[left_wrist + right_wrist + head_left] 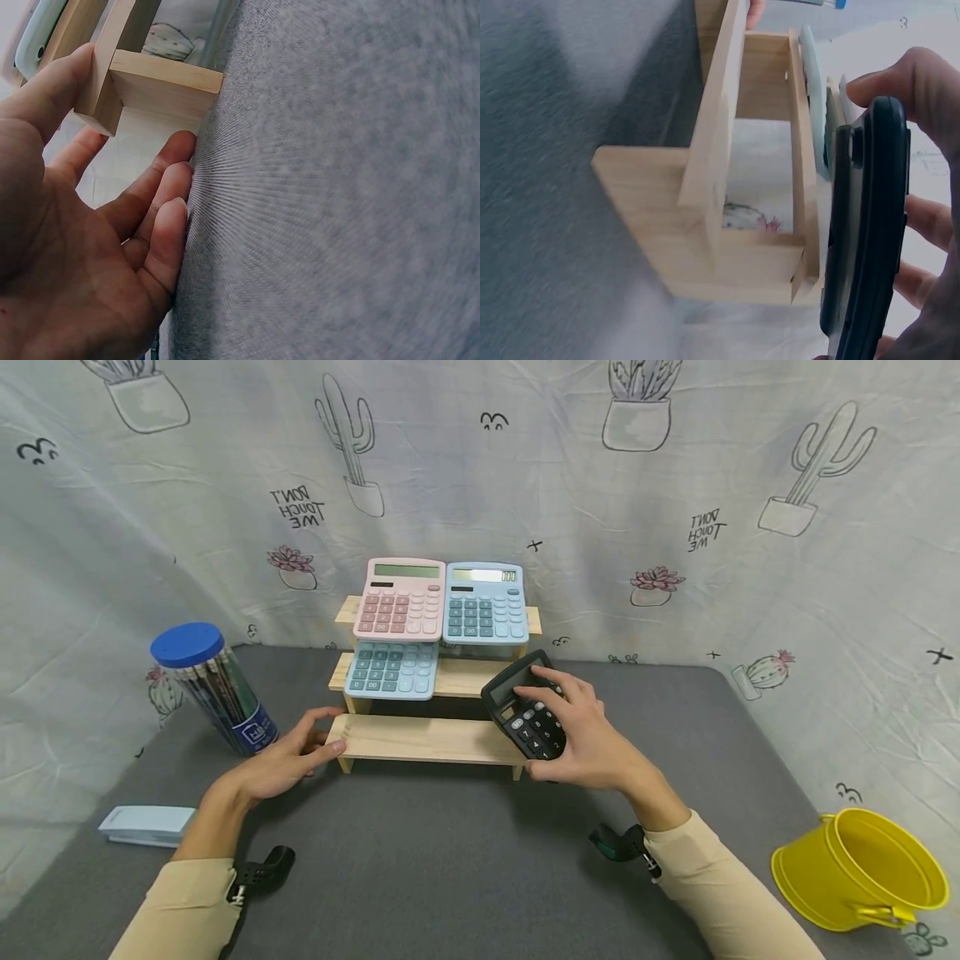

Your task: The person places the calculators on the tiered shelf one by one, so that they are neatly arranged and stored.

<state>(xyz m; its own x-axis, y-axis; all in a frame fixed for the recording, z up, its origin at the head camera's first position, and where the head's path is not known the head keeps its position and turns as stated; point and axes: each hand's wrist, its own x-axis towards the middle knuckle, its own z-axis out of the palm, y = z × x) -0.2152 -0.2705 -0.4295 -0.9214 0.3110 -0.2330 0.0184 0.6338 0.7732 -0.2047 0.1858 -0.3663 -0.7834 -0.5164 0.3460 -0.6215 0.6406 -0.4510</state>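
My right hand [592,735] grips a black calculator [534,735] by its edges, tilted, over the right end of the lowest tier of a wooden stepped stand [427,741]. Fingers lie across its screen side. From the right wrist view, the calculator [877,217] appears edge-on beside the stand. At the stand's left end, my left hand [279,762] holds the lowest plank between thumb and index finger; its other fingers curl near the cloth. A pink calculator [400,602] and a light blue calculator [486,610] lean side by side on the top tier. Another blue calculator [392,671] leans on the middle tier's left.
A clear jar of pencils with a blue lid [187,645] stands left of the stand. Nearer on that side lies a pale blue stapler [146,824], partly behind my left forearm. A yellow bucket [832,877] sits at the right on the grey cloth [450,868].
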